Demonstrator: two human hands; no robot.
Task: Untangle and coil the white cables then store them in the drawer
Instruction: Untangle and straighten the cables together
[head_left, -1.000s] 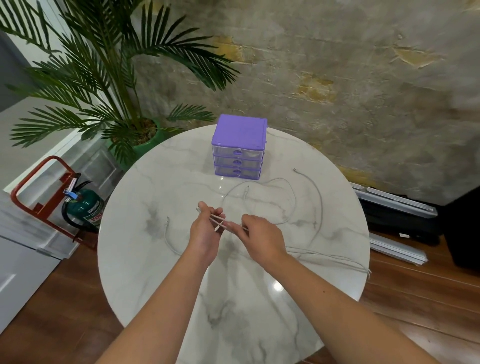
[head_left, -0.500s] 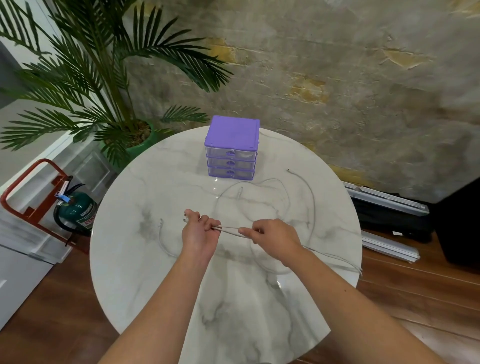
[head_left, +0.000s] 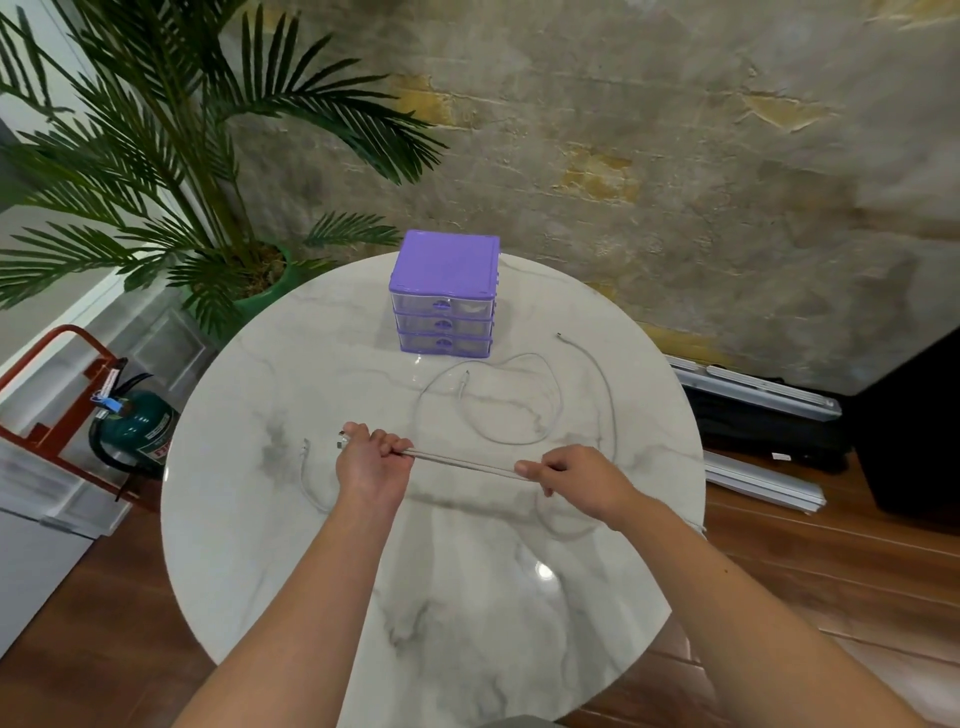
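Observation:
My left hand (head_left: 373, 462) grips one end of a doubled white cable (head_left: 462, 462), its plug sticking out past my fingers. My right hand (head_left: 576, 480) pinches the same cable farther right, so the strands run taut between my hands above the round marble table (head_left: 291, 571). A loose white cable (head_left: 540, 400) loops on the table behind my hands. Another white cable (head_left: 605, 384) curves along the right side. A short cable piece (head_left: 306, 473) lies left of my left hand. The purple drawer unit (head_left: 444, 296) stands at the table's far side, its three drawers closed.
A potted palm (head_left: 171, 171) stands behind the table at the left. A green fire extinguisher (head_left: 137, 423) in a red stand sits on the floor at left. Metal rails (head_left: 753, 395) and a black box (head_left: 914, 431) lie on the wooden floor at right.
My hands have moved apart. The right hand slid to the right along the cable, and the stretch between my hands is now longer and taut.

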